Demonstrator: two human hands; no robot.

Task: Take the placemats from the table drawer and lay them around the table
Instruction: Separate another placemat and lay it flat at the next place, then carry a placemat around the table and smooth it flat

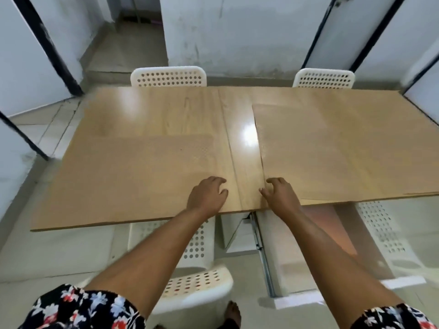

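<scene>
Two tan placemats lie on the wooden table (240,129). The left placemat (133,176) covers the near left part, and my left hand (206,195) rests palm down on its right edge with fingers apart. The right placemat (332,150) lies on the near right part, slightly askew, and layered edges show along its near side. My right hand (280,195) has thumb and fingers pinched at its near left corner. Below the table's near edge, the white drawer (297,257) stands pulled out on a metal rail.
Two white perforated chairs (168,77) (324,78) stand at the table's far side. Another chair (197,281) is right in front of me and one (380,229) is tucked under on the right. White walls with black frames surround the table closely.
</scene>
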